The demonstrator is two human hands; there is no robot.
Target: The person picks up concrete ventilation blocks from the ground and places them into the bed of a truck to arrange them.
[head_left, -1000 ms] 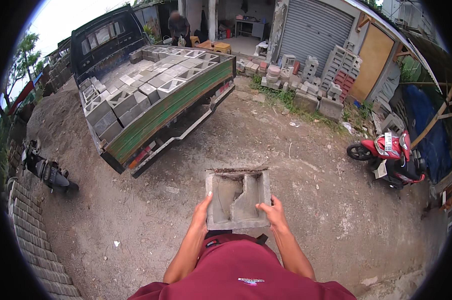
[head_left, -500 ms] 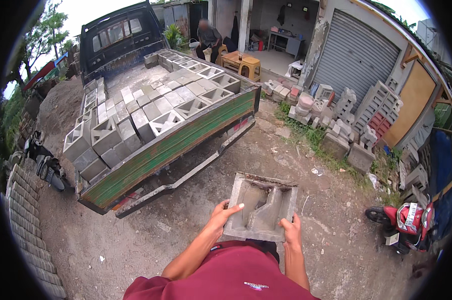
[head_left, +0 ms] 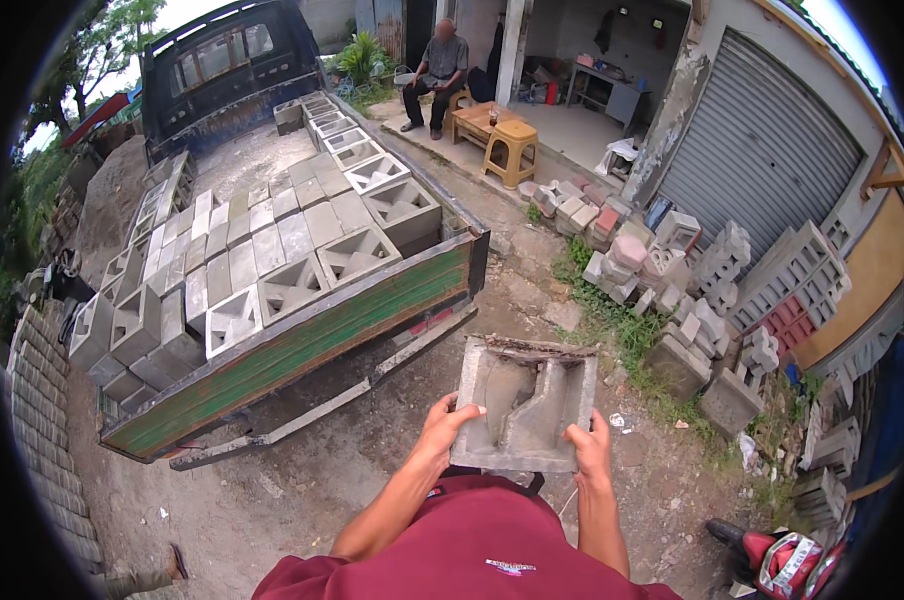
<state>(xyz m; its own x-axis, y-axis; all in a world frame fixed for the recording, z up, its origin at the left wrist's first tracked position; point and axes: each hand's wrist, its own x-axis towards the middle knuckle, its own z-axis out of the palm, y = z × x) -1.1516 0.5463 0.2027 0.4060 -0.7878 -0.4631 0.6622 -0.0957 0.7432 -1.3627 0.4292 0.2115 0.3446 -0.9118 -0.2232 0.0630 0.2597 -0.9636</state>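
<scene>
A square grey concrete vent block [head_left: 524,405] with a slanting inner rib is held out in front of my body, its open face turned up toward me. My left hand [head_left: 444,428] grips its left side, thumb over the rim. On the opposite side my right hand [head_left: 589,447] clasps the edge, thumb on top and fingers behind. Ahead and to the left stands the truck bed [head_left: 302,335] with a green tailboard. Rows of similar vent blocks [head_left: 357,255] fill much of it, some with hollow faces up and others showing flat sides.
Stacked blocks and rubble [head_left: 692,320] line the ground before a roller shutter [head_left: 757,130]. A red motorbike [head_left: 787,560] stands at lower right, a row of stacked grey slabs [head_left: 42,430] at left. A seated person [head_left: 440,75] is by a wooden table [head_left: 480,120]; another person's foot [head_left: 177,562] shows lower left.
The truck's tailboard and the rubble now appear nearer as I have moved forward. Both hands keep the vent block in front of me. A foot has come into view at lower left.
</scene>
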